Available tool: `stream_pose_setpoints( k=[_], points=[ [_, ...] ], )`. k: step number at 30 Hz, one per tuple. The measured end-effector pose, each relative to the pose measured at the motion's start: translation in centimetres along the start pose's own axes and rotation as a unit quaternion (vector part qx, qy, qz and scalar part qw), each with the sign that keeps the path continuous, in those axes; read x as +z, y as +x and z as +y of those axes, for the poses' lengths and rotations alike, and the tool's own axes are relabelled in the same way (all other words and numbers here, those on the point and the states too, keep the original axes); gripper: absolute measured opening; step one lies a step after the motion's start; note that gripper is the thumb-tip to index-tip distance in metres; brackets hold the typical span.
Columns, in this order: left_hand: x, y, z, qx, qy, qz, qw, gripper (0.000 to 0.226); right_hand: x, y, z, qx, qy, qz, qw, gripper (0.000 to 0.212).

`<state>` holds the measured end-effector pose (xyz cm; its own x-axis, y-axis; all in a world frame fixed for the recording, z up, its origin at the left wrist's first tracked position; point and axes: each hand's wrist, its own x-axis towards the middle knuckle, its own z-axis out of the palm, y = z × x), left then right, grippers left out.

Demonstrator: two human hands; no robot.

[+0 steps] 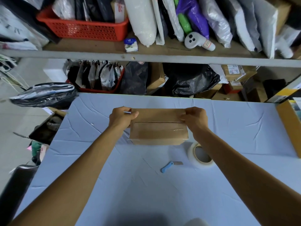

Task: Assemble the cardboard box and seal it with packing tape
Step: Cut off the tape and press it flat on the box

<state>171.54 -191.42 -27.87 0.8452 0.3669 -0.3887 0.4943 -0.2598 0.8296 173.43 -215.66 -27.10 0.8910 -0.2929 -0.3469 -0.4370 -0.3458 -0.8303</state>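
On the bench (146,193), the blue knife (167,167) and tape roll (201,156) lie nearest me, the roll by my right forearm. Beyond, the box (158,128) lies crosswise, seam running left-right; my left hand (123,117) and right hand (195,119) clasp its opposite ends, fingers (132,115) curled.

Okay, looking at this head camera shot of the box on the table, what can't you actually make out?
Head view:
cardboard box ends: covered by the left hand and right hand gripping them; its far side faces away.
tape roll: partly behind the right forearm.
blue cutter: blade too small to judge.
pale object: blurred, cut off by the bottom edge.
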Motion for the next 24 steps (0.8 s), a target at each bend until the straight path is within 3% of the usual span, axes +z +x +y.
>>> stream_pose_setpoints(
  k=[7, 12, 18, 21, 24],
  points=[
    [-0.6, -1.6, 0.1, 0.053, -0.072, 0.033, 0.995, 0.023, -1.1, -1.9, -1.0, -0.064, 0.061, -0.008, 0.996, 0.048],
    [0.1, -2.5, -0.8, 0.067, -0.096, 0.046, 0.992, 0.025, -1.2, -2.2, 0.0, -0.082, 0.051, 0.008, 0.995, 0.032],
    [0.6, -1.1, -1.7, 0.043, -0.06, -0.033, 0.997, 0.068, -1.9, -1.8, 0.5, -0.072, 0.025, -0.008, 0.997, 0.042],
    [0.9, -1.0, -1.9, 0.067, -0.053, -0.07, 0.994, 0.067, -2.0, -1.6, 0.7, -0.078, 0.022, -0.008, 0.997, 0.04],
    [1.1, -1.1, -2.2, 0.072, -0.061, -0.057, 0.994, 0.053, -1.6, -1.3, 1.2, -0.081, 0.033, 0.001, 0.996, 0.03]
  ],
)
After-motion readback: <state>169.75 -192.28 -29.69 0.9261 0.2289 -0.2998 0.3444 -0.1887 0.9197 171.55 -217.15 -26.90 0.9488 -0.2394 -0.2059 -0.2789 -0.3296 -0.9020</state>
